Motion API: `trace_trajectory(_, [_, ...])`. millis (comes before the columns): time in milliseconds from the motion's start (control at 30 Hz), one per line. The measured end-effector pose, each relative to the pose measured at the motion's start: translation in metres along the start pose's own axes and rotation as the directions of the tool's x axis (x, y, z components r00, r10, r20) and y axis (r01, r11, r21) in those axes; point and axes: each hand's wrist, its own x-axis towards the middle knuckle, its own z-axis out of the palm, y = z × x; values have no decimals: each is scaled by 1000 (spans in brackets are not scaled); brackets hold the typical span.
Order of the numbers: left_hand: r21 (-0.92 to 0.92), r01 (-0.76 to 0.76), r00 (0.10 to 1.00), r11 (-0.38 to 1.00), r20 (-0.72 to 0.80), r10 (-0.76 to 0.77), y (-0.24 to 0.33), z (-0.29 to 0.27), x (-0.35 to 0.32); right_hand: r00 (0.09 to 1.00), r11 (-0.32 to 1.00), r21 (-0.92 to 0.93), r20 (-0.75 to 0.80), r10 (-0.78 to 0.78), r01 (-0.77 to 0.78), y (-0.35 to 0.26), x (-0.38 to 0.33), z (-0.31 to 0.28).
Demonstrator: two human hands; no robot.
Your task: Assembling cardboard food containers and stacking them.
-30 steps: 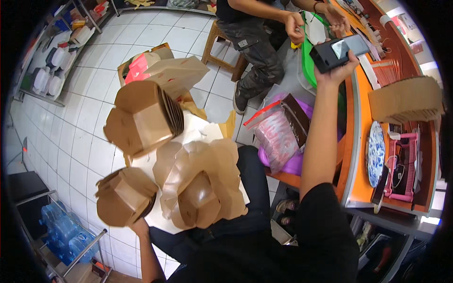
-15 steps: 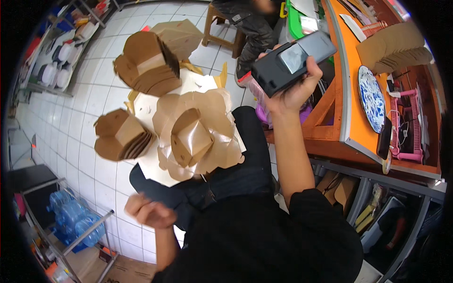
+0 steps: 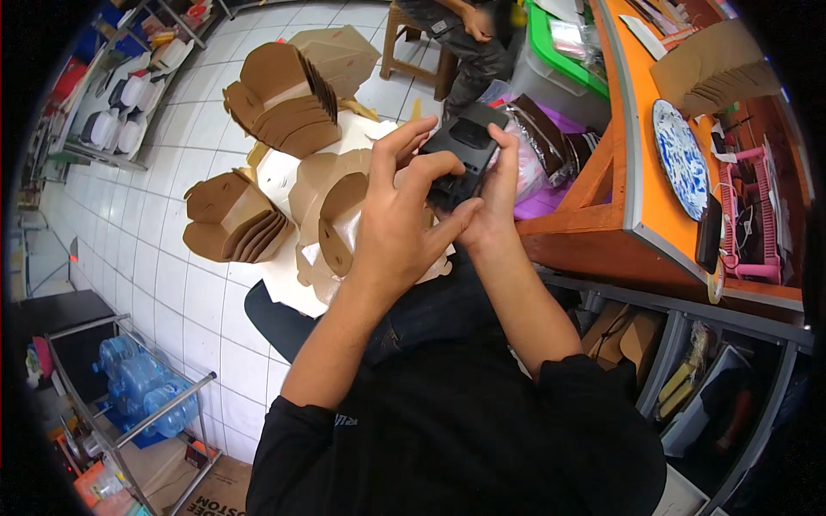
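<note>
So the black handheld device (image 3: 471, 135) was up between both hands, above the lap: the right hand (image 3: 492, 208) gripped it from the right and below, while the left hand (image 3: 400, 199) had its fingers bent over the left side, though I couldn't tell if that one was really gripping. Looked like a two-handed handling step to me, and I'd guess the next move called for a firm right hold and light left fingertips. The casing seemed hard, matte and blocky, with a raised oval bit. Beneath, partly hidden, an open brown box (image 3: 336, 246), creased card with a sheen inside, sat over a white sheet (image 3: 289, 297); left of it was a short nested stack (image 3: 219, 206), then a taller stack (image 3: 297, 116). Farther off: a crinkly plastic bag (image 3: 527, 163), a smooth green lid (image 3: 540, 47), a wooden stool (image 3: 444, 76)
</note>
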Motion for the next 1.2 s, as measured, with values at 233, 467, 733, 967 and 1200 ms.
trace_trajectory(233, [-325,49,987,944,-127,-95,-6,-6,-18,838,952,56,461,-291,300,-11,-3,-4])
trace_trajectory(467, [-418,315,928,852,-54,-370,1,-15,-9,879,834,-288,75,-471,471,4,-15,21])
trace_trajectory(733, [-773,633,651,-26,550,-523,-27,-6,22,816,811,-94,114,-567,577,-39,3,25])
trace_trajectory(967, [-667,737,532,-110,672,-516,-37,26,23,527,507,-312,-26,-850,803,-51,4,9])
trace_trajectory(1200, [-772,632,689,-69,600,-406,-7,35,38,266,257,-411,-36,-963,875,-62,-15,41])
